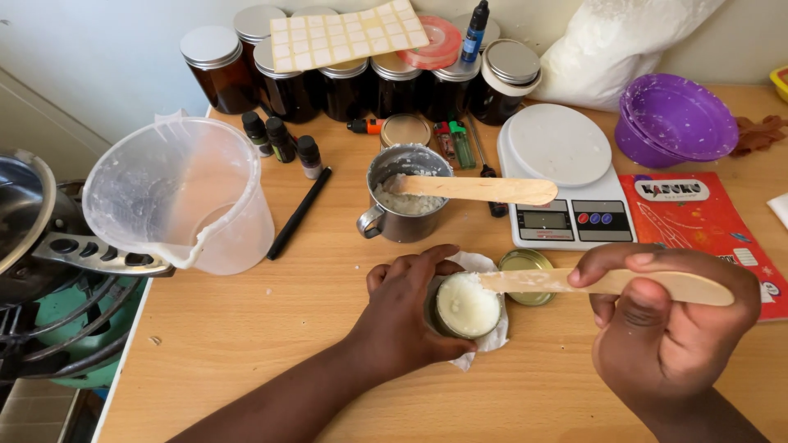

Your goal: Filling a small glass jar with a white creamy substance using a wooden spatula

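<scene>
My left hand grips a small round tin filled with white wax; it sits on a white cloth on the wooden table. My right hand holds a flat wooden stick whose wax-smeared tip rests over the tin's rim. A gold lid lies just behind the tin. Farther back, a steel mug holds white wax and a second wooden stick lying across its rim.
A clear plastic jug stands at left beside a stove with a pan. A white kitchen scale, purple bowls, a red booklet, a black pen, small dropper bottles and several amber jars line the back.
</scene>
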